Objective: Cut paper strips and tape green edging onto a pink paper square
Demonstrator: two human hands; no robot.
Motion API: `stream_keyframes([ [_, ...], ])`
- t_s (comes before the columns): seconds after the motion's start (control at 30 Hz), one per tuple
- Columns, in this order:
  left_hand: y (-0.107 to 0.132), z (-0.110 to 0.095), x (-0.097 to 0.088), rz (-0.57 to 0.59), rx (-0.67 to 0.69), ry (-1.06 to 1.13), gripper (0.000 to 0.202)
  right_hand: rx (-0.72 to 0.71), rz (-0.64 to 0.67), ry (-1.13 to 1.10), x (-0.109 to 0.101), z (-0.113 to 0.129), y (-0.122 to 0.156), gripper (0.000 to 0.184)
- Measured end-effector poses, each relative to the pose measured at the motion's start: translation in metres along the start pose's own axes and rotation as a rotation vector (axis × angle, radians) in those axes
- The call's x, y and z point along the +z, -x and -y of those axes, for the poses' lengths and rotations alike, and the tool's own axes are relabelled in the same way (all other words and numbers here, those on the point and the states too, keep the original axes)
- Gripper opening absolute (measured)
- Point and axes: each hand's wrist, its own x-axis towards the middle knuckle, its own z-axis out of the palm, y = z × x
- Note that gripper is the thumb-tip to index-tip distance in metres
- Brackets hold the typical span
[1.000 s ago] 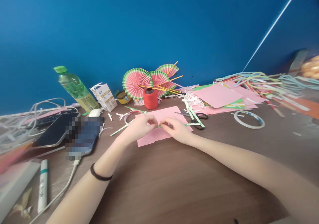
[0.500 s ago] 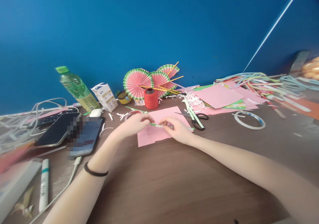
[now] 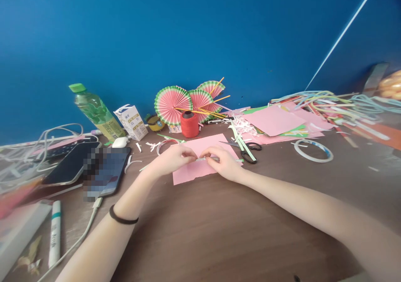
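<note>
Both my hands meet over a pink paper sheet [image 3: 191, 173] on the brown table [image 3: 219, 232]. My left hand [image 3: 173, 158] and my right hand [image 3: 221, 161] each pinch one end of a thin green paper strip [image 3: 200, 159] held just above the sheet. The fingertips of the two hands nearly touch. Most of the strip is hidden under the fingers. A black band [image 3: 122, 218] circles my left wrist.
Black scissors [image 3: 249, 152] and loose green strips lie right of the sheet. Behind stand a red thread spool [image 3: 189, 124], watermelon paper fans [image 3: 173, 103], a small carton [image 3: 130, 122] and a green bottle [image 3: 95, 110]. Phones [image 3: 103, 171] and cables lie left, a tape ring [image 3: 313, 150] and paper heaps right.
My hands have closed in on each other again along the green strip, so less of it shows between the fingers than half a second ago. Nothing else has moved.
</note>
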Motion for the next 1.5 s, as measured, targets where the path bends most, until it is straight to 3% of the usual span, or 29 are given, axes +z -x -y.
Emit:
stream_keyframes([
  [0.1, -0.002, 0.001, 0.005, 0.024, 0.013, -0.041, 0.022, -0.042, -0.035, 0.057, -0.001, 0.0, 0.0, 0.022],
  [0.27, -0.004, 0.002, 0.007, 0.007, -0.024, 0.027, 0.02, -0.168, -0.275, 0.251, -0.001, 0.004, 0.003, 0.016],
  [0.57, -0.003, -0.01, 0.013, -0.031, -0.045, 0.169, 0.019, -0.167, -0.247, 0.247, -0.001, 0.004, 0.004, 0.01],
  [0.77, -0.002, -0.017, 0.017, -0.172, -0.116, 0.186, 0.017, -0.164, -0.287, 0.241, -0.001, 0.004, 0.004, 0.007],
  [1.2, -0.001, -0.023, 0.029, -0.26, -0.026, -0.007, 0.022, -0.161, -0.252, 0.136, -0.002, 0.001, 0.001, 0.011],
  [1.5, -0.003, -0.021, 0.035, -0.284, -0.019, -0.015, 0.021, -0.153, -0.236, 0.132, -0.001, -0.001, 0.001, 0.012],
])
